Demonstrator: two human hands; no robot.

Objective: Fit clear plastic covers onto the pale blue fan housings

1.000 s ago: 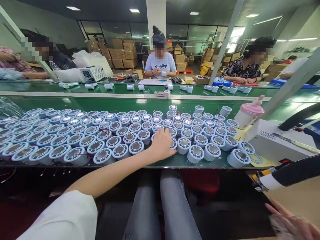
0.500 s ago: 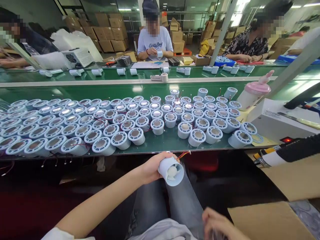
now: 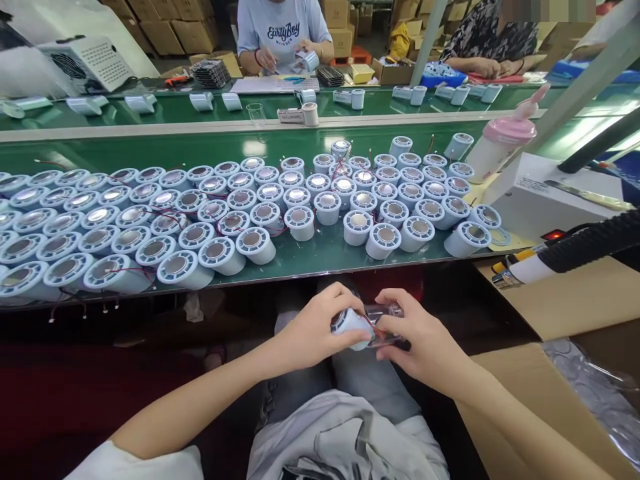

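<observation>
Over my lap, my left hand [image 3: 320, 327] is wrapped round a light blue cylindrical fan unit [image 3: 354, 341], its metal disc end facing up and left. My right hand [image 3: 423, 337] grips a clear plastic cup-like sleeve [image 3: 391, 310] by its sides. The sleeve meets the right end of the fan unit; how far one sits inside the other is hidden by my fingers. A bit of red wire shows between the hands. Just beyond, on the green bench [image 3: 310, 263], stand many similar fan units [image 3: 256, 244] in rows, disc ends up, with thin wires between them.
A pink-lidded bottle [image 3: 505, 147] and a white box with a red switch [image 3: 535, 193] stand at the right. A tool with a black sleeve [image 3: 575, 250] juts out above open cardboard [image 3: 515, 400]. Across the bench a person [image 3: 283, 47] handles a blue part.
My right hand has come up from the lower right with the clear sleeve to the fan unit. The unit has been turned from its open blade end to its disc end. The view has tilted down.
</observation>
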